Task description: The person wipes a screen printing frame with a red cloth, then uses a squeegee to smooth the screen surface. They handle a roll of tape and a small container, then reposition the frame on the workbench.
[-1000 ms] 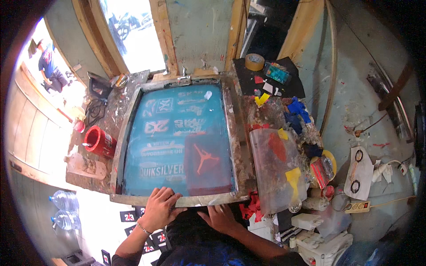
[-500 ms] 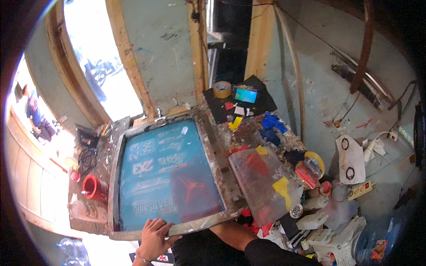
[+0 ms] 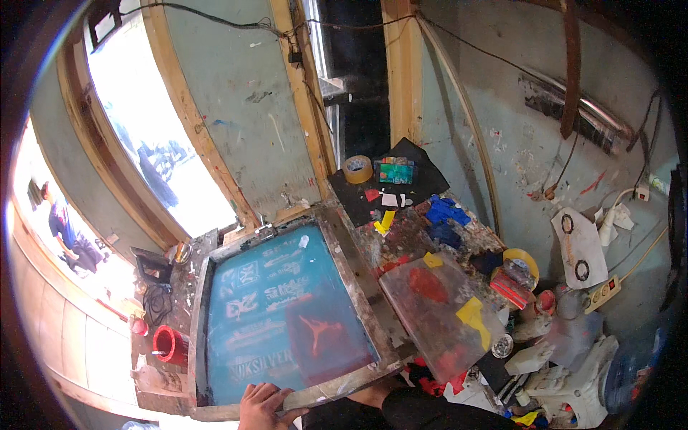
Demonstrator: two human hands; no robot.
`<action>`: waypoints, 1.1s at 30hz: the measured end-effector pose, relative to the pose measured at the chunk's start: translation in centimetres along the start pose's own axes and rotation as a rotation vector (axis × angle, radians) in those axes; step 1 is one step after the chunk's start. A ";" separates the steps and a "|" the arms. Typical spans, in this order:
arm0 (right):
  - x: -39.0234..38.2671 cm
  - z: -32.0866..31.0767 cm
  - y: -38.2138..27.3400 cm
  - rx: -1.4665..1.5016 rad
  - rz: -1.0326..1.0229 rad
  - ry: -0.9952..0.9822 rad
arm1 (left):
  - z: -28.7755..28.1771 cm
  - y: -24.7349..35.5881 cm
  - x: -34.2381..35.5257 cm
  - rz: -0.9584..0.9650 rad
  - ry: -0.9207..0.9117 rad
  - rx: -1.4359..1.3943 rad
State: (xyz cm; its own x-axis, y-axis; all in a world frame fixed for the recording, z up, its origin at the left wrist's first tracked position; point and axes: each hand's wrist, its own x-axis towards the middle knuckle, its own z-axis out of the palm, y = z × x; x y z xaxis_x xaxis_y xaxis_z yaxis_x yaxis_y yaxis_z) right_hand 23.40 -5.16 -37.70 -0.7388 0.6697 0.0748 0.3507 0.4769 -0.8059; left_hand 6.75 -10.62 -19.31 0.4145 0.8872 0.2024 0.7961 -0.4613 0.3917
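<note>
A silk-screen frame [image 3: 390,367] with a stained wooden border and teal mesh [image 3: 269,315] lies before me on the bench, its far edge at small metal clamps [image 3: 266,222]. The mesh carries pale lettering and a dark reddish patch [image 3: 322,337] with a brighter red figure at its near right. My left hand [image 3: 265,405] grips the frame's near edge, fingers over the top and thumb to the right. My right forearm [image 3: 365,395] reaches under the near right part of the frame, and my right hand is hidden beneath it.
Right of the frame lies a paint-smeared board [image 3: 437,315] with red and yellow patches. Behind it are blue rags [image 3: 444,210], a tape roll [image 3: 357,169] and a lit phone [image 3: 396,173]. A red container [image 3: 170,344] stands at left; a person [image 3: 68,229] sits outside.
My view has tilted up, so the bench sits lower in the picture. The red figure under the mesh shows more clearly. My left hand keeps its hold on the frame.
</note>
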 end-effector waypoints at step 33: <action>-26.6 -17.7 -3.3 0.773 0.393 0.865 | 12.4 5.5 8.0 0.224 -0.113 -0.207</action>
State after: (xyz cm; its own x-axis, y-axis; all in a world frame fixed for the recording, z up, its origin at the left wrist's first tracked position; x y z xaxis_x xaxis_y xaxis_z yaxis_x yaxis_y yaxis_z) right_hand 52.08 -14.51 -26.64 0.0694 0.9899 -0.1239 -0.1877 -0.1090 -0.9762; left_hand 19.90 -6.06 -26.64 0.6248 0.7528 0.2072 0.5782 -0.6244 0.5252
